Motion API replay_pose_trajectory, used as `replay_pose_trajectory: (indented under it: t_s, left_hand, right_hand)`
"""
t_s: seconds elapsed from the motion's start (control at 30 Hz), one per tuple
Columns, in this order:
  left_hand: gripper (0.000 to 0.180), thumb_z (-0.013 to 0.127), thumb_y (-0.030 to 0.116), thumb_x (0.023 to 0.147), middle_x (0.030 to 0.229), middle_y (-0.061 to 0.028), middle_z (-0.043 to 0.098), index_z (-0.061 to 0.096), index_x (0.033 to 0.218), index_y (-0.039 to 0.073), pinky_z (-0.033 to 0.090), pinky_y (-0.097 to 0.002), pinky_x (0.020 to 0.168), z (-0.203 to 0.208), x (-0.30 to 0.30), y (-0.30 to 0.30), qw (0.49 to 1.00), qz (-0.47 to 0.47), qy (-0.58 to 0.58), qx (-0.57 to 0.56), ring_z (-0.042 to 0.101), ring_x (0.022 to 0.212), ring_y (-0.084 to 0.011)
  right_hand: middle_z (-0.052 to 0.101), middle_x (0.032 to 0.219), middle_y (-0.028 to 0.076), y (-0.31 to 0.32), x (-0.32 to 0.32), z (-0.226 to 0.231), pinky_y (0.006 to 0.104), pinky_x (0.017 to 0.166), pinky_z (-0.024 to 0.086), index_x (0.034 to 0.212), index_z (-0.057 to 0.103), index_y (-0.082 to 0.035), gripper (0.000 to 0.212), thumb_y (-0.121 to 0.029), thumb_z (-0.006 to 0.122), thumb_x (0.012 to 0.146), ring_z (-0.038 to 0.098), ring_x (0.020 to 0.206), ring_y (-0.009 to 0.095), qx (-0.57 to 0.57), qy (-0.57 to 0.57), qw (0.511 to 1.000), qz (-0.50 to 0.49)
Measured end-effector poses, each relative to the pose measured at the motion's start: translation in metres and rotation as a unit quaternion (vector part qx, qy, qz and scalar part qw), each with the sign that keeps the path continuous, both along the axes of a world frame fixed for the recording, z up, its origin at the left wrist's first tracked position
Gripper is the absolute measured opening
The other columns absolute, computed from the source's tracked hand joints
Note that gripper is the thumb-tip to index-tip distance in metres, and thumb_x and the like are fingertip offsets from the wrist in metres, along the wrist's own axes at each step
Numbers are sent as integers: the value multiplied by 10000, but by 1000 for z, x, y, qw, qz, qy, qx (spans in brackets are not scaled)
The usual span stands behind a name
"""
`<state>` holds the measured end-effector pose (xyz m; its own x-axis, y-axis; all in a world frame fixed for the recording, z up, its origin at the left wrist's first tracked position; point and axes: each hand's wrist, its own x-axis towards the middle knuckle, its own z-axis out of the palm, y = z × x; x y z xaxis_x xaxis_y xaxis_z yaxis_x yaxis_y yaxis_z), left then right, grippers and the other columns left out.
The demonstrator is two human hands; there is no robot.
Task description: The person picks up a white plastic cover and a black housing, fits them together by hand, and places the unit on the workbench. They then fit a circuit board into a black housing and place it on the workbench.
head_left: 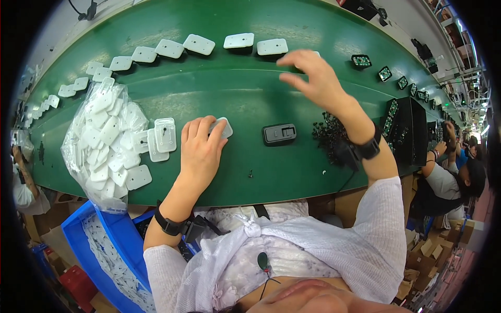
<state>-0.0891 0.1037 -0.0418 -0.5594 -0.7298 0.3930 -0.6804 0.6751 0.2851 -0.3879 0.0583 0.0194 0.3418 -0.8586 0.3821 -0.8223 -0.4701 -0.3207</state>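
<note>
My left hand [200, 143] has its fingers over a white plastic cover [225, 128] on the green table, gripping its edge; part of the cover is hidden under them. My right hand [314, 81] is raised over the far part of the table, thumb and fingers apart, with nothing seen between them. It is nearest to a black housing with a white top [272, 47] in the far row. Between my hands lies a black plastic housing [279, 134]. Several loose white covers [165, 135] overlap just left of my left hand.
A clear bag of white covers [104, 135] lies at the left. Small black parts [327, 130] are heaped near my right forearm, beside a black box [409, 133]. Units with green circuit boards [361, 61] line the far right. A blue bin [112, 255] stands below the table edge.
</note>
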Motion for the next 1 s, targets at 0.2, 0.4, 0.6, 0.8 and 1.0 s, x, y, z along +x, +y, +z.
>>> replay_pose_trajectory:
  t_s: [0.2, 0.4, 0.6, 0.8, 1.0]
  left_hand:
    - [440, 740, 88, 703, 1108, -94, 544, 593, 1116, 60, 396, -438, 937, -1, -1, -1, 1000, -6, 18, 6, 516, 1065, -287]
    - [438, 739, 99, 696, 1114, -110, 539, 591, 1106, 51, 399, -437, 938, -2, -1, -2, 1000, -2, 27, 10, 516, 1058, -298]
    - [424, 719, 97, 698, 1115, -127, 537, 593, 1098, 38, 396, -441, 950, -5, -2, -1, 999, -8, 46, 9, 518, 1061, -298]
    - [378, 668, 98, 714, 1096, -133, 546, 608, 1080, 23, 393, -436, 962, -7, -1, -1, 999, -7, 49, 8, 516, 1052, -291]
    - [372, 630, 64, 713, 1089, -137, 548, 605, 1081, 16, 390, -432, 963, -5, 1, -2, 999, -6, 47, 5, 514, 1051, -288]
  right_hand:
    - [605, 1087, 68, -70, 16, -16, 387, 877, 443, 1135, 607, -111, 390, -339, 690, 830, 552, 1027, 285, -61, 109, 991, -43]
    - [606, 1139, 65, -117, 60, -24, 408, 900, 438, 1185, 598, -86, 529, -417, 714, 789, 553, 1074, 261, -29, 256, 965, -55]
    - [611, 1144, 52, -145, 87, -7, 419, 902, 440, 1142, 600, -98, 444, -299, 740, 772, 555, 1102, 244, 128, 454, 880, -58]
    - [592, 1173, 27, -151, 78, -6, 379, 951, 421, 1109, 595, -166, 390, -21, 639, 750, 527, 1141, 232, 39, 430, 899, 78]
    - [549, 1241, 67, -155, 61, -16, 391, 1039, 373, 1207, 572, -183, 540, 34, 588, 713, 488, 1217, 257, -106, 382, 898, 192]
